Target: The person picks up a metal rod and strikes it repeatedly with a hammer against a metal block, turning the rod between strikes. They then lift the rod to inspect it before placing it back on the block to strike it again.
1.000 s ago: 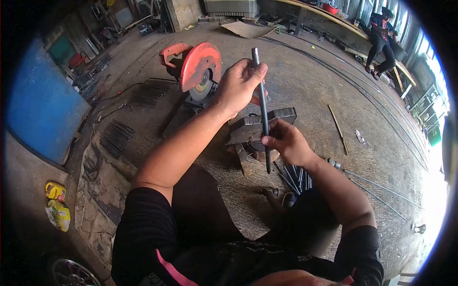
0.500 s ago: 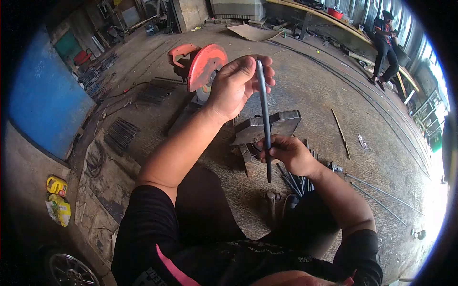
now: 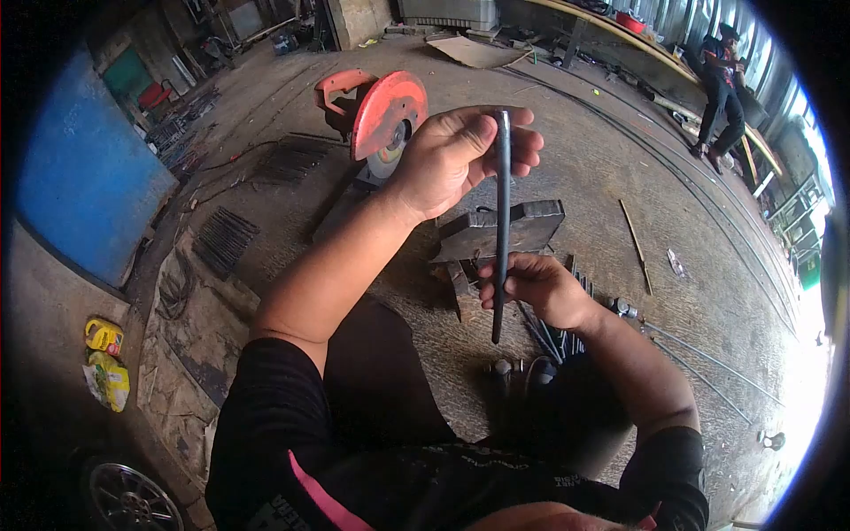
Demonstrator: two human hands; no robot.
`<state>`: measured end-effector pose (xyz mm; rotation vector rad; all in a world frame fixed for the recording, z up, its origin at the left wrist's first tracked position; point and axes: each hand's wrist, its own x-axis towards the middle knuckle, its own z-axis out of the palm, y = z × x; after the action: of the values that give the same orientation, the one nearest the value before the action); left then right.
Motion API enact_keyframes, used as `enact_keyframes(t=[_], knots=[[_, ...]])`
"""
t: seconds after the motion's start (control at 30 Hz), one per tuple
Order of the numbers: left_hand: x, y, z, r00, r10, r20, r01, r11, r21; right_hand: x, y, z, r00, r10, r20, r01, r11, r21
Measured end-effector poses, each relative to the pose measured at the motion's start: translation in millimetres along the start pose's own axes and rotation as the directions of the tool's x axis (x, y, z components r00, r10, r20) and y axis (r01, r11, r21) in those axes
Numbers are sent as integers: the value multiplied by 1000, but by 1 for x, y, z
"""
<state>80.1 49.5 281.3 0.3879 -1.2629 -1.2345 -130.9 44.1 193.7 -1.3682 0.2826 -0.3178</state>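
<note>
A dark metal rod (image 3: 503, 199) stands nearly upright in front of me, its lower end tapering. Near its top, my left hand (image 3: 452, 159) is closed on it, with the thumb on the near side and the fingers behind. Lower down, my right hand (image 3: 551, 290) pinches the rod between thumb and fingers, leaving the tapered end free below. Behind the rod sits a thick notched steel block (image 3: 460, 241) on a stand. Several more rods (image 3: 542, 334) lie on the floor below my right hand, partly hidden by my leg.
A red cut-off saw (image 3: 387, 111) stands beyond my left hand. Bundles of short rods (image 3: 227, 239) lie at left. A hammer head (image 3: 505, 366) shows near my knees. Long bars (image 3: 708, 376) lie at right. A person (image 3: 722, 97) sits on a bench at far right.
The rod's top has swung slightly to the right, so the rod is closer to vertical. My left hand has shifted right with it; my right hand has barely moved.
</note>
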Motion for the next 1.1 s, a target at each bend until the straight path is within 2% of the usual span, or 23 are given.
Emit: enact_keyframes(t=[0.07, 0.13, 0.23, 0.47, 0.57, 0.63, 0.77, 0.93, 1.07, 1.1], knots=[[-1, 0, 0, 1000, -6, 6, 6, 1000, 18, 0, 0, 1, 1000, 18, 5, -18, 1000, 17], [-2, 0, -2, 1000, 15, 23, -17, 997, 73, 1, -2, 1, 999, 46, -4, -46, 997, -58], [-2, -3, -2, 1000, 12, 14, -14, 994, 106, 1, -1, -1, 1000, 23, 9, -22, 997, -70], [-1, -7, -3, 1000, 2, -14, -1, 993, 120, 0, 1, -3, 999, 29, 20, -27, 994, -105], [-2, -8, -3, 1000, 23, 2, -23, 991, 135, 2, 6, -5, 999, 40, 2, -39, 988, -147], [-1, -9, -6, 999, -1, 37, -3, 995, 102, 2, 6, -5, 999, 40, -16, -43, 967, -251], [-2, -10, -4, 1000, -12, 16, 10, 993, 118, 4, 11, -11, 999, 18, -35, -28, 952, -306], [-2, -15, -5, 1000, 27, 14, -28, 992, 121, 6, 18, -16, 987, 44, -156, -56, 996, -72], [0, -21, -12, 1000, 29, -12, -27, 988, 152, 5, 18, -13, 982, 65, -178, -65, 998, 5], [1, -20, -15, 998, -14, -58, 25, 981, 195, 5, 20, -14, 981, 84, -172, -79, 996, 36]])
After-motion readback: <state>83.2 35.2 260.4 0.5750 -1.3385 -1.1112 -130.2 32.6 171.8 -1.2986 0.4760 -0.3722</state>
